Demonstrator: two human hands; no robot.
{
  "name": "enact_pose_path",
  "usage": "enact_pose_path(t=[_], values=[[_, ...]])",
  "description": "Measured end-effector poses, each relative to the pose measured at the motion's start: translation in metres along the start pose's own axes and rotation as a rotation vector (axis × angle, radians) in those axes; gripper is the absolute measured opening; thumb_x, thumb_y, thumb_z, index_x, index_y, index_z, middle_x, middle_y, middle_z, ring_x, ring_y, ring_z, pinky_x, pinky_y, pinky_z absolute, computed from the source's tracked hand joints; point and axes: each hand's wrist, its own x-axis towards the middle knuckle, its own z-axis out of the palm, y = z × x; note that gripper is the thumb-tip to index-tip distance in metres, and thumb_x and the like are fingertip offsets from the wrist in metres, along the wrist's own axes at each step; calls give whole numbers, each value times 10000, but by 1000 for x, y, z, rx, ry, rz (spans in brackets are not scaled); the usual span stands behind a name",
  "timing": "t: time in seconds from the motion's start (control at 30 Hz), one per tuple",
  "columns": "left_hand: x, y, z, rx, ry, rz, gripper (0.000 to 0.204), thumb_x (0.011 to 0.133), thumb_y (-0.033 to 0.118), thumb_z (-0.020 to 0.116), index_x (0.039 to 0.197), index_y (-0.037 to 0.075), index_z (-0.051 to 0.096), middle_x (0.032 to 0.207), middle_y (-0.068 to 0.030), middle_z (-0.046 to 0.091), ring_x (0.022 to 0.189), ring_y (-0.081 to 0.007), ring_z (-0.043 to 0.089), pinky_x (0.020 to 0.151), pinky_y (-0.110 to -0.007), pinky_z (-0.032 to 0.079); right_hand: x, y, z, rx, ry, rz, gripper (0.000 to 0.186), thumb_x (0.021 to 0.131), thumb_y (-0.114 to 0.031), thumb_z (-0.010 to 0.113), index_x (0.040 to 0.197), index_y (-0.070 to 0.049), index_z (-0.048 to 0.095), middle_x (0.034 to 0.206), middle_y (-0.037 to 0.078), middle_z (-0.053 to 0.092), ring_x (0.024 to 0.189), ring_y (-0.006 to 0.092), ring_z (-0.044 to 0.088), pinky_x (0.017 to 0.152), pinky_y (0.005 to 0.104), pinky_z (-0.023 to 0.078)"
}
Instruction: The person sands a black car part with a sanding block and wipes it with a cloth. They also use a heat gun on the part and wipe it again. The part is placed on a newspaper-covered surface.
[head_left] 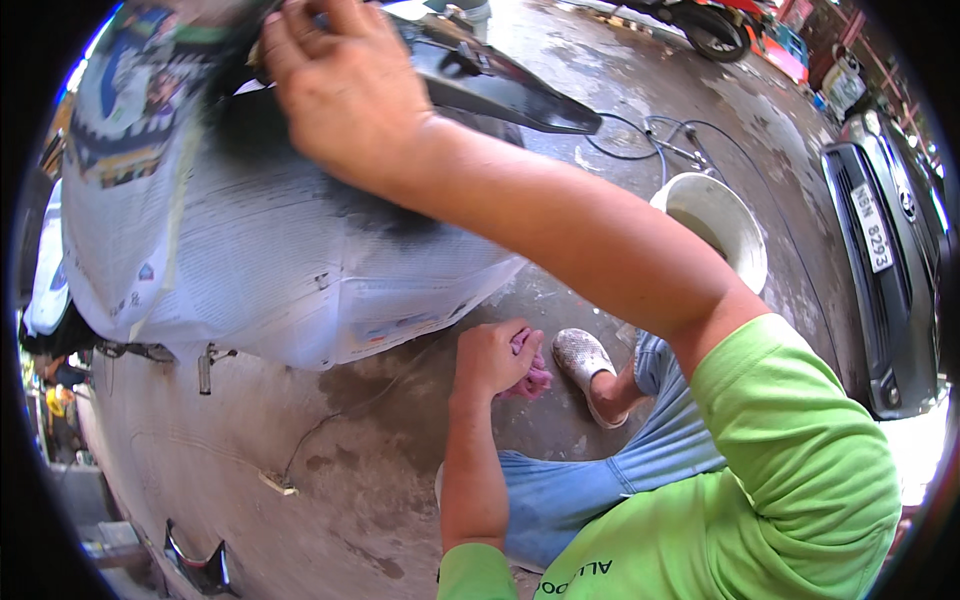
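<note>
My right hand (350, 110) reaches to the top of a bulky object masked with printed newspaper sheets (230, 255), its fingers curled on something mostly hidden behind them. Dark patches mark the paper beneath it. Beside that hand lies a long, glossy black panel (510, 95). Lower down, beside the paper's bottom edge, my left hand (485, 355) grips a crumpled pink cloth (528, 378) above the floor.
A white bucket (740, 225) stands right of my foot. Hoses (660, 135) cross the stained floor. A dark car bumper (880, 340) stands at the far right, a motorcycle (710, 30) at the back. A small bracket-like part (195, 560) lies at lower left.
</note>
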Motion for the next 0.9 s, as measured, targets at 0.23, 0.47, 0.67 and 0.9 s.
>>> enact_pose_path(t=[0.23,0.47,0.67,0.9], values=[[3,8,-8,-61,-53,-50,229,894,305,752,900,76,760,806,-170,726,740,-366,706,661,-419,552,-26,57,-102,1,-686,147,451,835,-53,629,1283,-76,675,1279,162,696,1214,329,643,1075,427,500],[14,34,-19,-633,224,-92,194,971,151,708,902,-29,725,805,-60,718,739,-113,623,705,-277,498,-184,246,-334,-246,-847,542,337,956,-121,650,1282,-55,698,1264,171,709,1189,355,655,1038,428,505],[39,111,-1,-987,619,-227,345,1103,292,522,1002,15,701,958,-56,672,876,-129,630,776,-279,522,-218,104,-353,711,-821,1449,486,1023,-394,657,1388,-77,608,1251,93,698,1182,175,626,968,356,522],[27,178,-4,-438,757,369,436,1087,312,517,1250,-64,667,1368,-250,638,1312,-324,593,1128,-424,439,-131,45,-246,1214,251,1907,441,1081,-422,539,1333,-67,609,1232,106,688,1090,194,696,925,369,578]])
